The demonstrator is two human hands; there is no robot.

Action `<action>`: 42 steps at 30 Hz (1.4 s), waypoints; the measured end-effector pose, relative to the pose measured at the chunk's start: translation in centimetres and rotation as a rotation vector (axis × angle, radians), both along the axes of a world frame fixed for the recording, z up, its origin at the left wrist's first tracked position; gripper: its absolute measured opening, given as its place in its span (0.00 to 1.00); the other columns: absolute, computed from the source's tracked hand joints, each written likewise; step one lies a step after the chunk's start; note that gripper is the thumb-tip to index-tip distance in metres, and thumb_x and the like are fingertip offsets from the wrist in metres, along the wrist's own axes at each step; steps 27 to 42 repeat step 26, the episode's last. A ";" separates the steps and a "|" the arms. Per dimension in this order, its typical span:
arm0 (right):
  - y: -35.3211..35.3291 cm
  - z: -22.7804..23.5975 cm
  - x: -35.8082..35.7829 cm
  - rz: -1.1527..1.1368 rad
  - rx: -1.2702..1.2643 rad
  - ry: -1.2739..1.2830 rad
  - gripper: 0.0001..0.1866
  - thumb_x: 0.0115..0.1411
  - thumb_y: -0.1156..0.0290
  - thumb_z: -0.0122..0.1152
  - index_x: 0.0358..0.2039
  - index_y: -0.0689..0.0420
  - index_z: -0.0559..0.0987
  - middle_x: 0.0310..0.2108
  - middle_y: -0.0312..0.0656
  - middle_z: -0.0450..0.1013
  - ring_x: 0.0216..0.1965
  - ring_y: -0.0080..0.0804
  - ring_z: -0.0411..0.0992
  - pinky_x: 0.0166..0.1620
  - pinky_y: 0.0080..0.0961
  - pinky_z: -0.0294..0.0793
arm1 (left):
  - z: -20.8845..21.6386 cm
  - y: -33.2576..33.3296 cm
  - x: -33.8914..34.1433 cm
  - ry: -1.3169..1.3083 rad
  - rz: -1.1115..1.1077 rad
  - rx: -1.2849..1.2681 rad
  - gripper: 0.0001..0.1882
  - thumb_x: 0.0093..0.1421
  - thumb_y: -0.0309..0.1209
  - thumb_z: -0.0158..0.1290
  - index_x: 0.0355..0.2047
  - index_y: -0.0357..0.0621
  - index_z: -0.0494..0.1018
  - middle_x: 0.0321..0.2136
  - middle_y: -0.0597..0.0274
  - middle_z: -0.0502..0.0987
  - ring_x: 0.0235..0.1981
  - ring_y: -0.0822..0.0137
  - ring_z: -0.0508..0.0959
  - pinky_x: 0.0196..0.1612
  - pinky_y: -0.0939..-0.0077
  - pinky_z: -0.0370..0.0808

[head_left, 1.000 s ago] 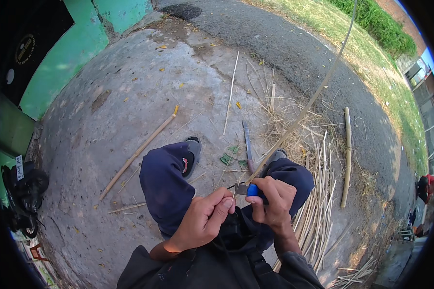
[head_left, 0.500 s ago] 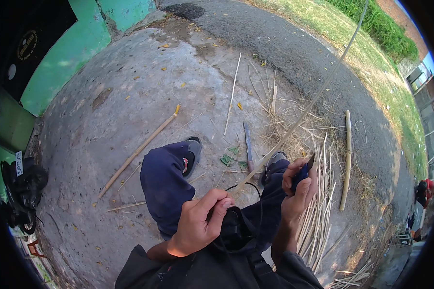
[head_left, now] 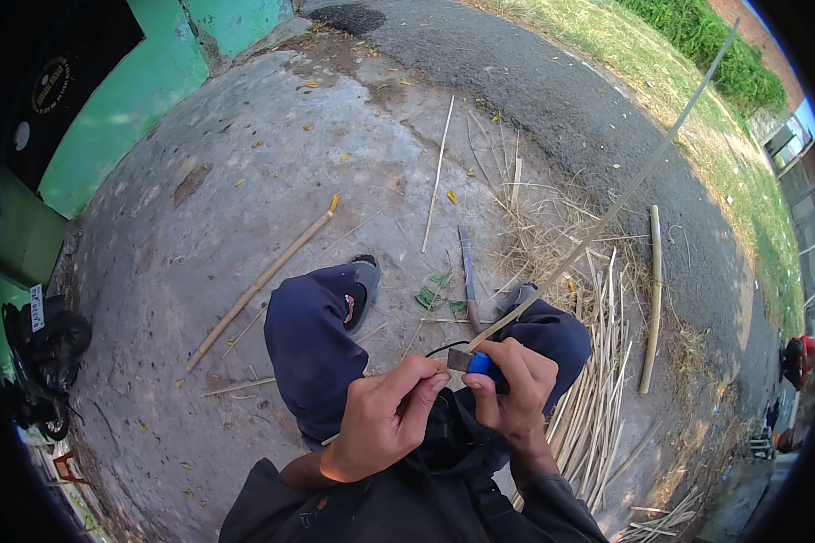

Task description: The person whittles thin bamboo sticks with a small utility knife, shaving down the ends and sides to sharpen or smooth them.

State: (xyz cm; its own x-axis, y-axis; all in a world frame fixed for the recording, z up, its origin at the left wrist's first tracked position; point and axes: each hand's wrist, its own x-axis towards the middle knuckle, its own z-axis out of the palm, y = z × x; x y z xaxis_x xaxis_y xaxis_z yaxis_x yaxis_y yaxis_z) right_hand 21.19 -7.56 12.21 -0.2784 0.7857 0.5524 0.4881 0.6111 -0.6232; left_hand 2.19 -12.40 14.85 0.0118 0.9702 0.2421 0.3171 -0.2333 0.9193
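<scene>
Between my two hands, near my lap, is the near end of a long thin strip of wood or bamboo (head_left: 607,217). The strip slants up and away to the far right. My left hand (head_left: 380,421) is closed in a pinch at that end, thumb against forefinger. A small blue-handled knife (head_left: 480,364) is in the closed fingers of my right hand (head_left: 519,387). Its short, wide blade (head_left: 459,360) lies against the strip, just right of my left fingertips.
A pile of pale split strips (head_left: 598,389) lies by my right leg. A long knife (head_left: 467,271) rests between my feet. Poles lie at right (head_left: 652,299) and left (head_left: 263,279), a thin stick (head_left: 438,172) ahead. A green wall (head_left: 127,118) stands at left.
My right hand has come left with the knife, from beside the strip pile to the strip's near end. The strip now slants further right. My left hand has barely moved.
</scene>
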 end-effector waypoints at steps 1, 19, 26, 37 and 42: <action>0.1 0.1 -0.1 -0.007 0.016 0.002 0.18 0.59 0.56 0.75 0.38 0.57 0.83 0.23 0.38 0.73 0.20 0.35 0.72 0.24 0.30 0.69 | -0.1 -0.1 0.0 -0.005 0.010 0.007 0.03 0.70 0.24 0.59 0.41 0.37 0.77 0.23 0.56 0.79 0.18 0.68 0.77 0.23 0.75 0.71; 1.1 -0.3 0.0 -0.101 0.180 -0.036 0.20 0.59 0.52 0.75 0.34 0.58 0.83 0.19 0.37 0.68 0.17 0.34 0.66 0.22 0.30 0.62 | 1.5 -0.3 0.1 0.024 0.036 -0.010 0.01 0.69 0.22 0.59 0.37 0.38 0.78 0.18 0.60 0.73 0.16 0.71 0.74 0.23 0.78 0.68; 1.7 0.2 -0.1 -0.135 0.184 -0.053 0.20 0.61 0.55 0.71 0.34 0.63 0.81 0.19 0.41 0.67 0.18 0.38 0.68 0.25 0.31 0.64 | 1.4 -0.4 -0.1 0.040 0.059 -0.009 0.03 0.69 0.24 0.59 0.36 0.38 0.77 0.17 0.60 0.72 0.15 0.70 0.72 0.22 0.77 0.66; 1.7 0.2 -0.1 -0.135 0.184 -0.053 0.20 0.61 0.55 0.71 0.34 0.63 0.81 0.19 0.41 0.67 0.18 0.38 0.68 0.25 0.31 0.64 | 1.4 -0.4 -0.1 0.040 0.059 -0.009 0.03 0.69 0.24 0.59 0.36 0.38 0.77 0.17 0.60 0.72 0.15 0.70 0.72 0.22 0.77 0.66; 1.7 0.2 -0.1 -0.135 0.184 -0.053 0.20 0.61 0.55 0.71 0.34 0.63 0.81 0.19 0.41 0.67 0.18 0.38 0.68 0.25 0.31 0.64 | 1.4 -0.4 -0.1 0.040 0.059 -0.009 0.03 0.69 0.24 0.59 0.36 0.38 0.77 0.17 0.60 0.72 0.15 0.70 0.72 0.22 0.77 0.66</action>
